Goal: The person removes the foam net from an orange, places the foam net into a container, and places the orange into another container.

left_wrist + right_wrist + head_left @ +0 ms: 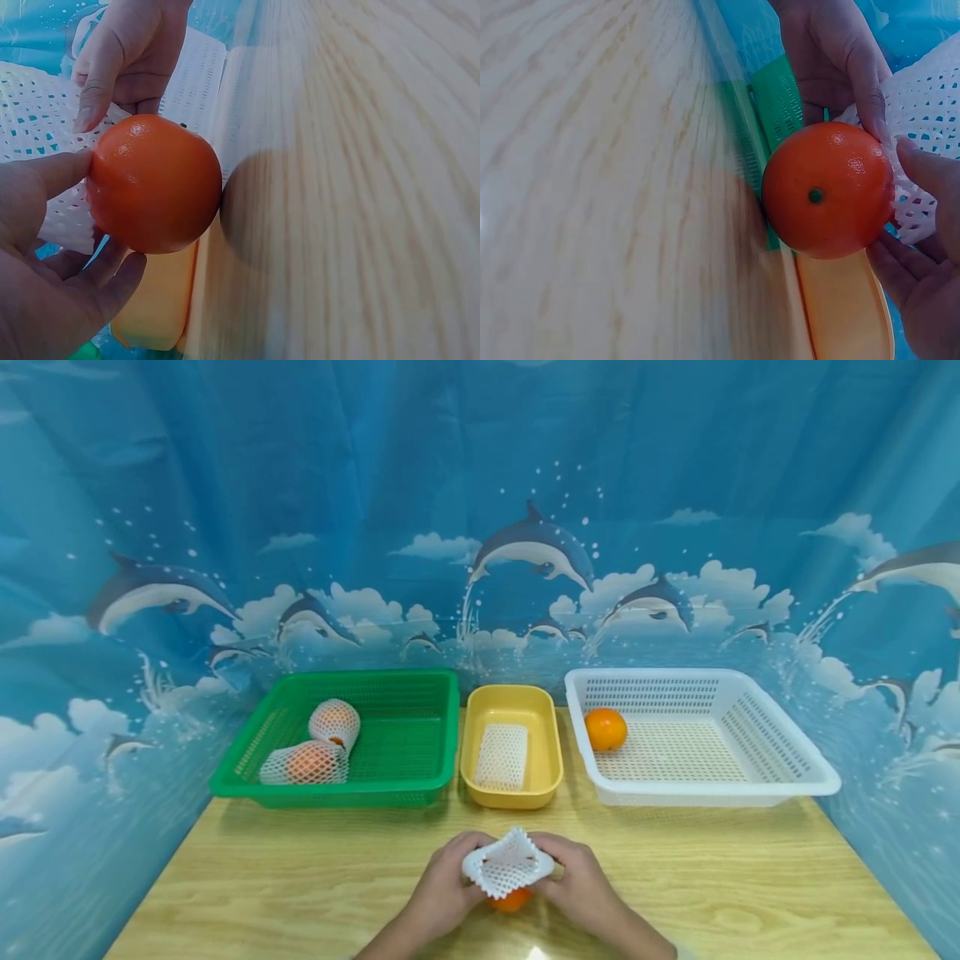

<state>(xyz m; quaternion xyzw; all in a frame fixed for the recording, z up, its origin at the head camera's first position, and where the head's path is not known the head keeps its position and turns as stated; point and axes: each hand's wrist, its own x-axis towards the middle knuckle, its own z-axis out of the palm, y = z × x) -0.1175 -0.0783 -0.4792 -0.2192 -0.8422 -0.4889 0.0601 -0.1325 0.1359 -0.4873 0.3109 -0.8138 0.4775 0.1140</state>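
Observation:
Low over the near middle of the table, both hands grip a white foam fruit net (510,864), its open end facing up. My left hand (444,883) pinches the net's left side, and my right hand (579,885) has the opposite side between thumb and fingers. At the net's lower end is an orange (512,902). In the left wrist view the orange (157,187) is mostly bare, with the net behind it and the left fingertips right at its skin. The right wrist view shows a green stem spot on the orange (829,191).
A green basket (408,793) at the left holds two oranges in foam nets (333,722). Between the baskets, a yellow tray (551,768) contains flat foam nets (502,756). The white basket (712,789) at the right holds one bare orange (606,729). A dolphin-print curtain (375,527) hangs behind.

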